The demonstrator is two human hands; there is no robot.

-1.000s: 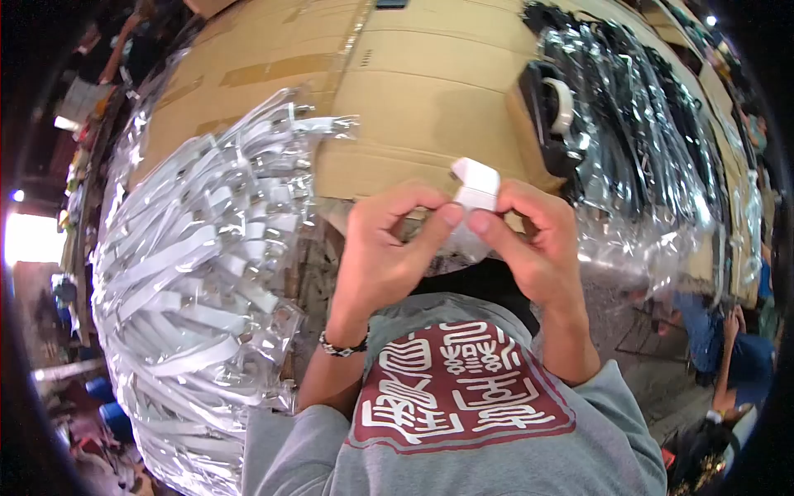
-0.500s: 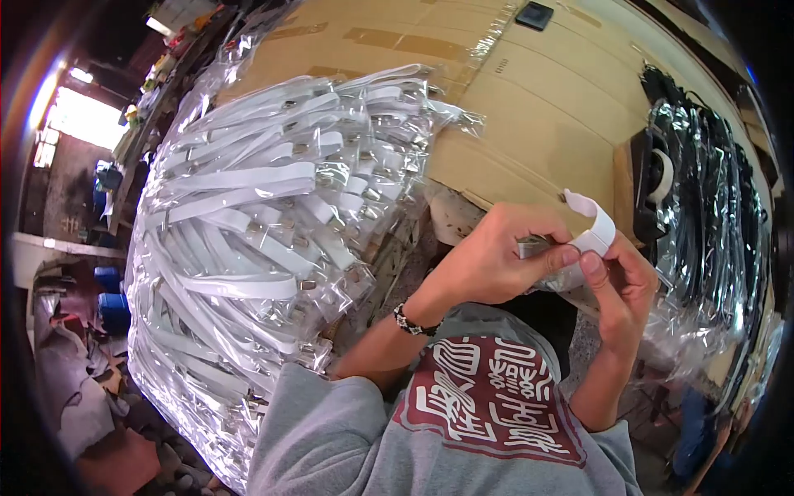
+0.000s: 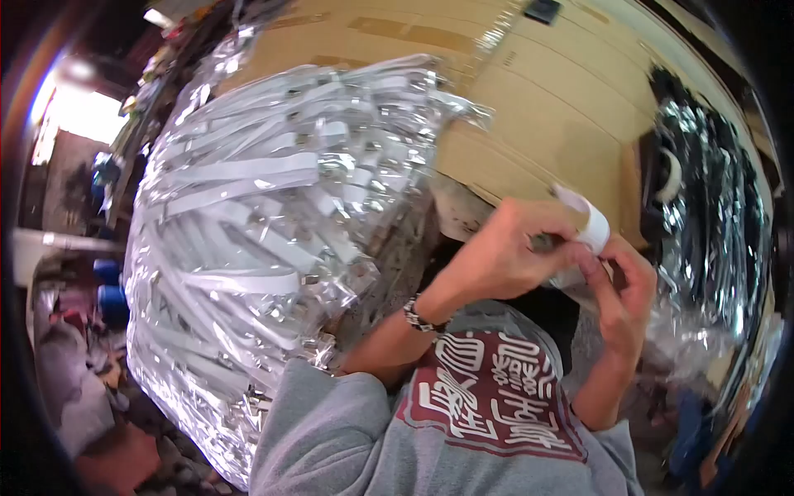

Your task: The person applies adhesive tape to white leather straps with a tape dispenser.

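Observation:
My left hand (image 3: 525, 252), with a beaded bracelet at the wrist, pinches a white elastic strap (image 3: 594, 230) between thumb and fingers. The strap curls upward in a loop above both hands. My right hand (image 3: 619, 293) grips the same strap from the other side, its thumb close to my left thumb. Fingers hide the lower part of the strap, and motion blurs its far end. To the left lies a large heap of white straps (image 3: 248, 174) with metal clips, in clear plastic bags.
Flattened cardboard (image 3: 571, 107) covers the surface ahead, with a dark flat device (image 3: 542, 11) at its far edge. Black straps in clear plastic (image 3: 703, 207) hang or lie at the right. A roll of tape (image 3: 670, 176) sits beside them. Scraps (image 3: 124, 459) litter the lower left.
The view has shifted slightly and is blurrier. Both hands keep their hold on the strap, whose loop has tilted a little, and my fingertips look closer together.

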